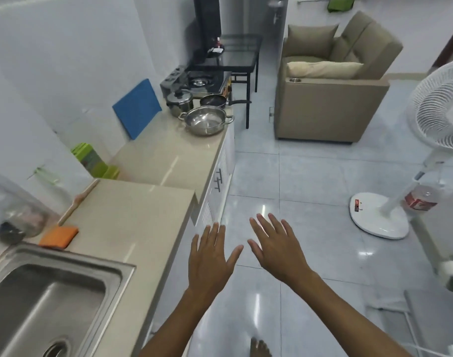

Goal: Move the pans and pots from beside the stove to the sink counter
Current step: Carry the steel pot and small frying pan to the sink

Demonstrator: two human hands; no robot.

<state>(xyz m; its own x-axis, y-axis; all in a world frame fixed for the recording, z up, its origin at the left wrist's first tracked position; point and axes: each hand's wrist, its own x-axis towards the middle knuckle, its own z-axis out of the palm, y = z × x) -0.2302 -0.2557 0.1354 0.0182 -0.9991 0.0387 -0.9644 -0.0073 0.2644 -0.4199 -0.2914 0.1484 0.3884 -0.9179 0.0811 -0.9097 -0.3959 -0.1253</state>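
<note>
While both hands hovered over the floor beside the bench, the left hand and right hand were spread flat, gripping nothing. Far along, by the stove, sat the lidded pot, pan and steel pot, well apart from the sink.

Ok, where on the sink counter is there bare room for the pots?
Bare patch: the sink counter between the sink, the orange sponge and the front edge. Crowded: beside the stove, where lidded pot, frying pan and steel pot cluster.
</note>
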